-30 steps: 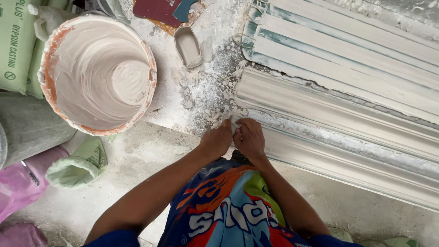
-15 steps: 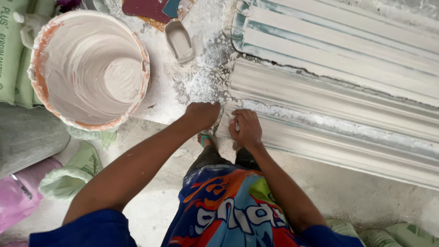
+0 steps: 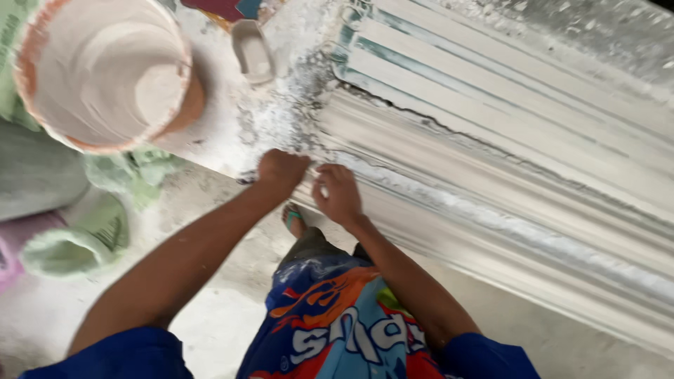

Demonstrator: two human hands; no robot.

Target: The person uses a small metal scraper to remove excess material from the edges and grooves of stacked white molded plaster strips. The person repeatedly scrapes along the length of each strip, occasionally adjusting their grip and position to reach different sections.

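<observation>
1. Where the scene begins at far left, a large round bucket [image 3: 105, 74] coated inside with white plaster stands on the floor, with green sacks [image 3: 77, 238] lying nearer, below it.
2. Just right of the bucket, a small scoop-like container [image 3: 253, 50] caked in white sits amid spilled white powder [image 3: 281, 116].
3. Reaching in from the near left, the left hand [image 3: 281, 172] rests on the near left end of the plaster moulding [image 3: 505, 203]; its fingers are curled in, but whether they grip anything cannot be told.
4. Just beside it, the right hand [image 3: 339, 196] touches the same end of the moulding, fingers bent against the surface; what they hold, if anything, is hidden.
5. Below the hands, a foot in a green sandal [image 3: 295, 219] stands on the dusty floor.
6. Stretching from the centre to the far right, the long ribbed moulding lies in parallel ridges, with a second, teal-streaked piece [image 3: 491, 77] behind it.
</observation>
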